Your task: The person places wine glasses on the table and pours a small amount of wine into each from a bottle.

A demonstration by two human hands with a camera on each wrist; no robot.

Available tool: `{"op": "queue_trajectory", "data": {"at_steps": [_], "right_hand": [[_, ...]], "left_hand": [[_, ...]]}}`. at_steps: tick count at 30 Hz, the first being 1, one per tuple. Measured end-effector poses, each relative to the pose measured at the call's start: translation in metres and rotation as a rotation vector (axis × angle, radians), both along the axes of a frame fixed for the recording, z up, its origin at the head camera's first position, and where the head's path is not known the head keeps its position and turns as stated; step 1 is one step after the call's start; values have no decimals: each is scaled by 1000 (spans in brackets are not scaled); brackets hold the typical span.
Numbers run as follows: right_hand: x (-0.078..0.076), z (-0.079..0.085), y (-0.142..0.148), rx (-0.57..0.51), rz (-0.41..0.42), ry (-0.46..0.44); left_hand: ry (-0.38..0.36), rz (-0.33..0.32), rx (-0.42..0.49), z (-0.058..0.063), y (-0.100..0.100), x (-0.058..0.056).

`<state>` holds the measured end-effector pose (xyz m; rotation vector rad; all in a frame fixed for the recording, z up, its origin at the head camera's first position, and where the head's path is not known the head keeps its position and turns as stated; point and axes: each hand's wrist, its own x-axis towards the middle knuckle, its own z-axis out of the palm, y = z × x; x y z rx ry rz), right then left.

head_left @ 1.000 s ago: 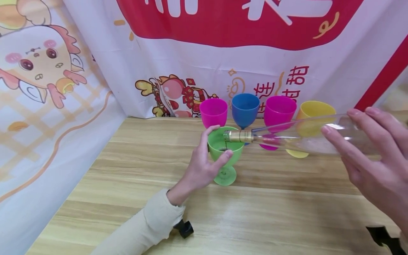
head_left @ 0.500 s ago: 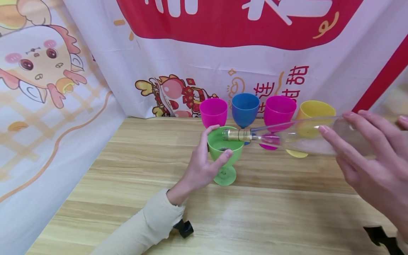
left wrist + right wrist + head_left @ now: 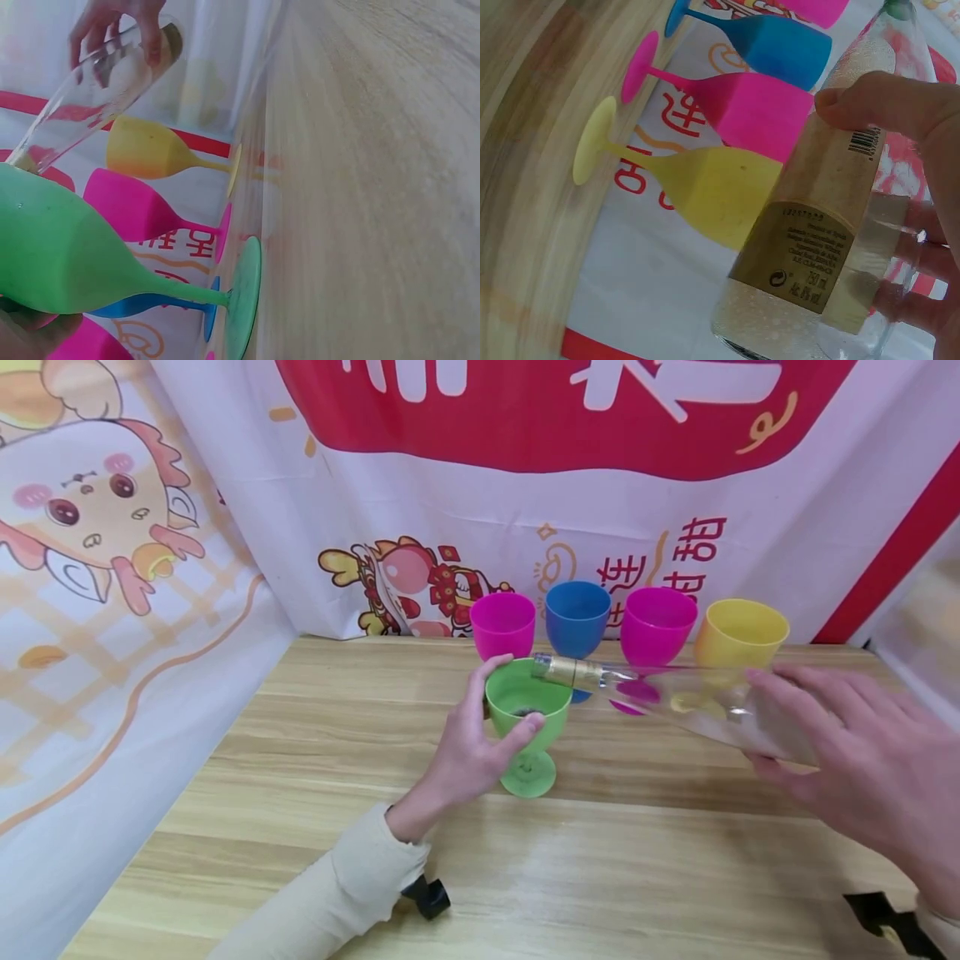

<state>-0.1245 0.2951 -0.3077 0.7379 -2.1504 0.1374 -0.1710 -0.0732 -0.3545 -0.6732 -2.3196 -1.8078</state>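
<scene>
My left hand [image 3: 468, 747] grips the bowl of a green plastic goblet [image 3: 536, 735], thumb in front and fingers around the far side. The goblet stands upright, its foot on the table; a little dark liquid [image 3: 528, 712] shows inside. My right hand [image 3: 862, 760] holds a clear glass wine bottle [image 3: 697, 706] by its body, tilted, with the gold-wrapped neck [image 3: 573, 672] over the goblet's rim and the mouth end slightly higher than the base. In the right wrist view, the thumb presses beside the gold label [image 3: 802, 247], and the other fingers curl around the glass.
Behind the green goblet stands a row: a pink goblet [image 3: 502, 622], a blue goblet [image 3: 577, 614], another pink goblet [image 3: 658, 622] and a yellow goblet [image 3: 742, 631]. A printed cloth [image 3: 420, 502] hangs along the back of the wooden table [image 3: 337, 727].
The bottle's base and my right hand have dropped, tipping the neck upward. A thin stream from the mouth, visible one second ago, no longer shows. My left hand and the goblet stay nearly still.
</scene>
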Motion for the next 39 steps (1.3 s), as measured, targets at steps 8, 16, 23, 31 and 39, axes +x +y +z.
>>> {"op": "queue_trajectory", "data": {"at_steps": [8,16,23,31,39], "right_hand": [[-8,-14,16,0,-35,-44],[-18,-30,34,-164,-116,-318],[-22,-44,44,-551,-62,-466],[-23,-50,57,-784,-225,-661],[-32,-57,67,-891,-380,-718]], "left_hand": [[24,82,-18,2,-13,-2],[55,188,-72,5,-37,-8],[101,289,-71,10,-60,-20],[86,379,-56,11,-77,-39],[50,407,-63,8,-86,-52]]}}
